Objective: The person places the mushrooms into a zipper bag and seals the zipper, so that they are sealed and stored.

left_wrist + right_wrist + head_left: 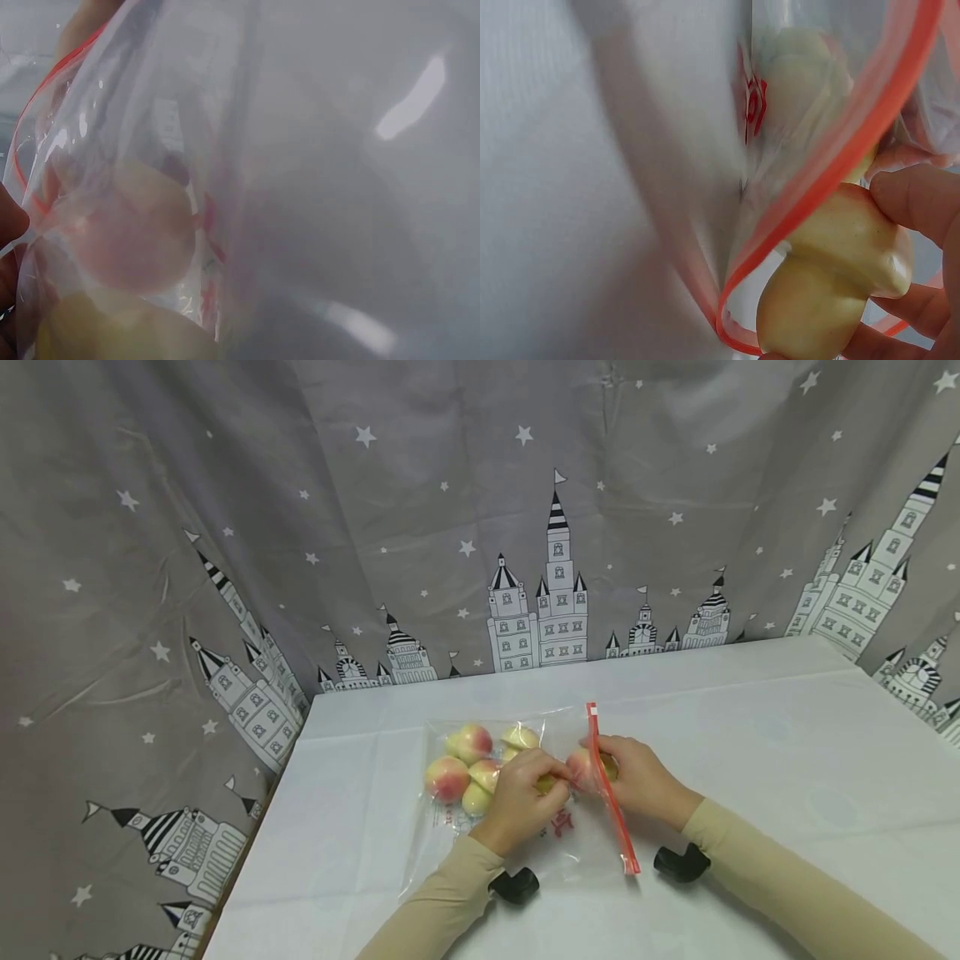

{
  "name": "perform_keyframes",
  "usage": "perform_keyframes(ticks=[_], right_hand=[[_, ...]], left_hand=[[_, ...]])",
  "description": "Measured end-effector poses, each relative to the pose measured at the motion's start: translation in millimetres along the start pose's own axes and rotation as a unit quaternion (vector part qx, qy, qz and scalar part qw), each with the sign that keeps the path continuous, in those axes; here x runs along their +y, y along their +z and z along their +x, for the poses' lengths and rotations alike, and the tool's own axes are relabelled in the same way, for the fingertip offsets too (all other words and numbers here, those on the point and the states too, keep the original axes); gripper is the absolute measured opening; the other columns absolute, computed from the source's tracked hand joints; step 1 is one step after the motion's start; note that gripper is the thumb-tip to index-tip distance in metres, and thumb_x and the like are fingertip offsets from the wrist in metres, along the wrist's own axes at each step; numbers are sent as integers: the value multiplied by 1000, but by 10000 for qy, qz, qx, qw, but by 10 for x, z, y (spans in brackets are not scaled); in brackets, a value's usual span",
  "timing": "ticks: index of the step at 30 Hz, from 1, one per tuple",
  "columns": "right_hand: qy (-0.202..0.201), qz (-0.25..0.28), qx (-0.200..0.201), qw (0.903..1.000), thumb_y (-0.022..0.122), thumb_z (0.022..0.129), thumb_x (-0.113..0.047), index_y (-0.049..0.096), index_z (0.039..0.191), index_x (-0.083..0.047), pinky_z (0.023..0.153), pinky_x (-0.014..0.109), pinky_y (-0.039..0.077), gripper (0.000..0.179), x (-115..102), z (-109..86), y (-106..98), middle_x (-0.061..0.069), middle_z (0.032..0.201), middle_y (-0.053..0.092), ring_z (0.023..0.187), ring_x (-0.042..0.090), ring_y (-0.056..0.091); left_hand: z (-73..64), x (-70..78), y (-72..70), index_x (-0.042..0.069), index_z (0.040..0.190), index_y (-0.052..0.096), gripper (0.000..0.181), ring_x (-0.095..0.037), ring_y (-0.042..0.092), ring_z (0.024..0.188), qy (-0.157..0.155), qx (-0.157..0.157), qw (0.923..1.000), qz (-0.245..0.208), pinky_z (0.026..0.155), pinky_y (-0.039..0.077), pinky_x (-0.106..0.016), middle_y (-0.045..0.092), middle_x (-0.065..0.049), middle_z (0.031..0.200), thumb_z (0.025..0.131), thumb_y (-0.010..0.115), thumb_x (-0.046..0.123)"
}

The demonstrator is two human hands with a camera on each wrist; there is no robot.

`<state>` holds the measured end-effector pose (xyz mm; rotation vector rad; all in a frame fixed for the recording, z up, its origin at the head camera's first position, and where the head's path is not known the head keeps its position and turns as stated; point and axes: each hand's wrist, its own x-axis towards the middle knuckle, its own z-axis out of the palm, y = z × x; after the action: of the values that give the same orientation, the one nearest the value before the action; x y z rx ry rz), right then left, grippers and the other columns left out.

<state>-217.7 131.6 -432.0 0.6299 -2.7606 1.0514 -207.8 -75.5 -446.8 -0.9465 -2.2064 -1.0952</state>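
Note:
A clear plastic zip bag (457,860) with a red zip strip (619,818) lies on the white table, several pink-and-yellow toy mushrooms (447,779) inside. My left hand (522,800) pinches the bag's film near its mouth, fingertips (10,219) at the left edge of the left wrist view. At the mouth, my right hand (643,781) grips another toy mushroom (829,262) between thumb and fingers. In the right wrist view the red-edged opening gapes around its cap and stem. Through the film, the left wrist view shows pink and yellow mushrooms blurred.
Black wrist-worn pieces (514,886) hang below both sleeves. Behind the table (360,777) falls a grey curtain (420,510) printed with castles and stars, reaching round to the left side.

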Motion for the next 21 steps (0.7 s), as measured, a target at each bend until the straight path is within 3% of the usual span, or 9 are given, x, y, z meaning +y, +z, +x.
perform_keyframes(ticks=[7,21], right_hand=[[-299,263,30,9992,83,82,-22,68,122,3,90,49,56,49,-6,-18,56,17,110,75,101,31,69],[-109,369,-168,9991,84,80,-24,65,127,4,82,32,53,58,54,-2,117,14,106,74,91,19,63]], left_hand=[[1,2,5,10,84,74,11,-12,61,75,-39,-19,10000,26,71,48,-15,72,-1,79,79,67,4],[-7,8,-5,11,83,74,11,-11,60,76,-107,-57,9999,56,71,47,-16,71,0,78,78,66,4]])
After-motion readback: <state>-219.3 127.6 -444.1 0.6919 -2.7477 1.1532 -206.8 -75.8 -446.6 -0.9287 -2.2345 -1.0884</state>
